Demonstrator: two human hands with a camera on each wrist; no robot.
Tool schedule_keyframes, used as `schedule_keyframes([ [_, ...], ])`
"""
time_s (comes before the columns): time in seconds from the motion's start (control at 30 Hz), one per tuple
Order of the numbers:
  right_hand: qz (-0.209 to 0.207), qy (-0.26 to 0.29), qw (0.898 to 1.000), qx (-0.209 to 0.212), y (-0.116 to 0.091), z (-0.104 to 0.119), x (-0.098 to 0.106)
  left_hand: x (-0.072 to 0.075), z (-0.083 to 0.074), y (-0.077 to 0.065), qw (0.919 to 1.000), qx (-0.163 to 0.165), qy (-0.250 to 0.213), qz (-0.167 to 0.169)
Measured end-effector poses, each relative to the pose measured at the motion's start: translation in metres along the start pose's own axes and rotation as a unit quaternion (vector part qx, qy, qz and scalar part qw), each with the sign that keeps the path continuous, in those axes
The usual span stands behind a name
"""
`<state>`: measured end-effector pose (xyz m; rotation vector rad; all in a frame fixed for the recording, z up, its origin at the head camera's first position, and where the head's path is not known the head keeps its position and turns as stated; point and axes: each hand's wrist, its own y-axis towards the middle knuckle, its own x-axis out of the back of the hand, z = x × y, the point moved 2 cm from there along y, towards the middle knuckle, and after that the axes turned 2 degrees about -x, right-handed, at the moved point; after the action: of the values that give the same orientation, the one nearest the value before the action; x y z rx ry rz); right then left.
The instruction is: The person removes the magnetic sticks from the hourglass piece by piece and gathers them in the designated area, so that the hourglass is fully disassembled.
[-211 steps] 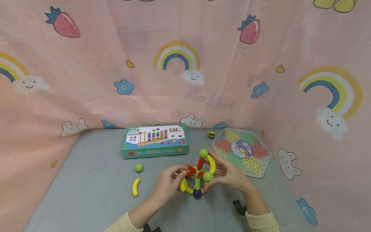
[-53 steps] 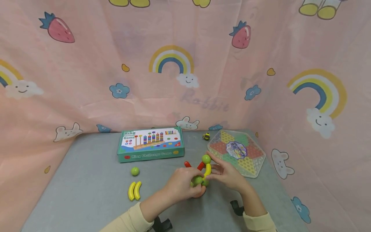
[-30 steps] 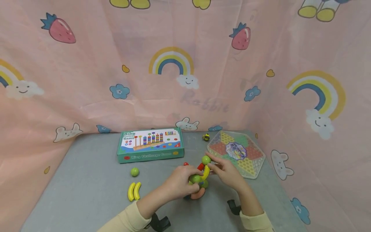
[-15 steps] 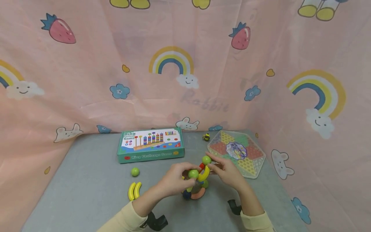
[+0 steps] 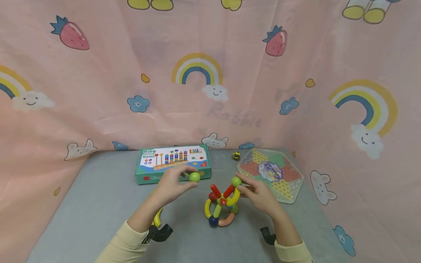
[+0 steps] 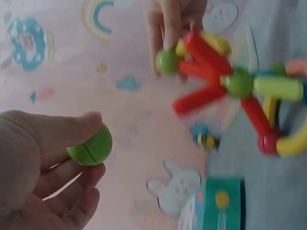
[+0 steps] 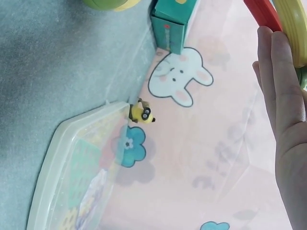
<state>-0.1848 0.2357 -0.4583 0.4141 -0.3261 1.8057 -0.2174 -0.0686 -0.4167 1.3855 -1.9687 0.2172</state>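
My left hand [image 5: 169, 185] pinches a green ball [image 5: 194, 177] between thumb and fingertips, raised to the left of a ball-and-stick toy structure [image 5: 217, 210]. In the left wrist view, a dark seam line crosses this ball [image 6: 93, 146]. My right hand [image 5: 258, 193] holds the structure's upper right corner, thumb and fingers around another green ball [image 5: 236, 182] and the top of a curved yellow stick [image 5: 234, 197]. Red sticks [image 5: 215, 191] radiate from the middle, one with its round end bare. Lower down are a dark blue ball [image 5: 213, 221] and a curved orange stick [image 5: 226, 220].
Behind stands a green Ring Challenge Game box [image 5: 173, 163]. A star-patterned board in a clear case [image 5: 271, 175] lies beyond my right hand, with a small bee figure [image 5: 235, 156] near it. Curved yellow sticks [image 5: 157, 218] are partly hidden by my left forearm.
My left hand has pulled the green ball off the structure and moved it up and left. Earlier, a second curved yellow stick joined the one on the table. My right hand stays in place.
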Motion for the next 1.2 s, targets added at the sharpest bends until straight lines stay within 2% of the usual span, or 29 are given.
schedule_keyframes([
  [0.13,-0.002,-0.002,1.000,0.002,0.001,-0.001,-0.001,0.012,0.030,-0.001,0.9993,0.020,0.030,-0.013],
  [0.27,-0.003,-0.015,1.000,0.007,0.000,0.000,0.000,0.020,0.060,-0.006,0.9984,0.038,0.038,-0.018],
  [0.37,0.001,-0.023,1.000,0.007,0.000,0.002,0.001,0.020,0.079,-0.012,0.9979,0.046,0.042,-0.017],
  [0.57,0.008,-0.023,1.000,0.004,0.002,0.003,-0.001,0.011,0.107,-0.025,0.9962,0.072,0.048,0.015],
  [0.73,0.000,-0.038,0.999,0.000,0.001,0.003,0.002,0.003,0.122,-0.030,0.9941,0.086,0.063,0.018],
  [0.93,0.004,-0.040,0.999,0.003,0.002,0.005,0.002,0.003,0.135,-0.037,0.9935,0.081,0.075,0.029],
  [1.2,0.008,-0.043,0.999,0.009,0.001,0.006,0.004,0.001,0.146,-0.043,0.9890,0.105,0.089,0.055],
])
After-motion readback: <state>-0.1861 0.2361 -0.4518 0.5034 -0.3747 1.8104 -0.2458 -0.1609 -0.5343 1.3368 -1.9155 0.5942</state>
